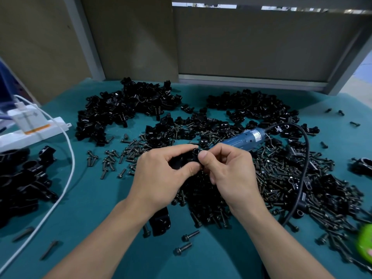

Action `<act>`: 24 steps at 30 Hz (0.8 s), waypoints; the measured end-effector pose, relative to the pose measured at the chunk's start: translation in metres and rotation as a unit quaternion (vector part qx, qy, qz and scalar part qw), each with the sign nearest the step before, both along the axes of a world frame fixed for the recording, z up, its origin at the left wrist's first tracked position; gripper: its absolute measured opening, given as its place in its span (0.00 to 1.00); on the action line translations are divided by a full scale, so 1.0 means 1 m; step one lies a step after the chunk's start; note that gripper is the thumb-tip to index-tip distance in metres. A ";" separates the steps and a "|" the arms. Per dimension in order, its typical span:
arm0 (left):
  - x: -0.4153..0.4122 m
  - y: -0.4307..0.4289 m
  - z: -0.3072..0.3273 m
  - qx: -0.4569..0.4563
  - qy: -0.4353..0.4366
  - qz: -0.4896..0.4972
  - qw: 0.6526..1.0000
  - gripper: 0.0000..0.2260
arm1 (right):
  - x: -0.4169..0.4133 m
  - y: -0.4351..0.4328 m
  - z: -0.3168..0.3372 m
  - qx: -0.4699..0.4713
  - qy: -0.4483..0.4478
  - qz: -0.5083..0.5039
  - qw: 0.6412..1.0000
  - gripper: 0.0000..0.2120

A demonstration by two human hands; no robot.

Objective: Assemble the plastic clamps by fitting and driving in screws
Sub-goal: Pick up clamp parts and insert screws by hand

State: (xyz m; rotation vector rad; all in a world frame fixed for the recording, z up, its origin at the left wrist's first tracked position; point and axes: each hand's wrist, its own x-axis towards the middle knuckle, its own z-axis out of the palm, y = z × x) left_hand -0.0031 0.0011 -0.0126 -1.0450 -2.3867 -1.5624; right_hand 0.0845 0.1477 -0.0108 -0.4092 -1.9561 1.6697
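Fingers of the left hand point(157, 174) are curling round a clamp point(191, 156) to steady it, while the right hand point(227, 170) is pinching what is probably a screw into it.

Two hands met over a teal table point(96, 198), left hand point(159, 178) gripping a black plastic clamp point(188, 158), right hand point(227, 170) pinching at it, loose screws point(271, 178) heaped around, blue electric screwdriver point(243, 138) lying just behind.
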 end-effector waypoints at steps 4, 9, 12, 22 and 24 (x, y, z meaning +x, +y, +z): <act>0.002 0.002 0.003 -0.001 -0.012 -0.009 1.000 0.19 | 0.001 -0.004 0.002 0.050 0.002 -0.014 0.999 0.13; 0.004 0.001 0.001 0.001 0.019 -0.009 1.000 0.17 | 0.004 -0.012 0.003 0.148 -0.010 -0.039 0.988 0.20; 0.006 0.002 0.002 -0.009 0.037 0.018 0.999 0.15 | 0.007 -0.009 0.007 0.158 -0.014 -0.015 0.987 0.12; 0.010 0.002 0.004 -0.023 0.039 0.052 0.998 0.18 | 0.003 -0.006 0.006 0.211 -0.041 -0.016 0.976 0.19; 0.009 0.003 0.002 -0.018 0.028 0.050 0.998 0.17 | 0.005 -0.002 0.008 0.216 -0.039 -0.002 0.976 0.16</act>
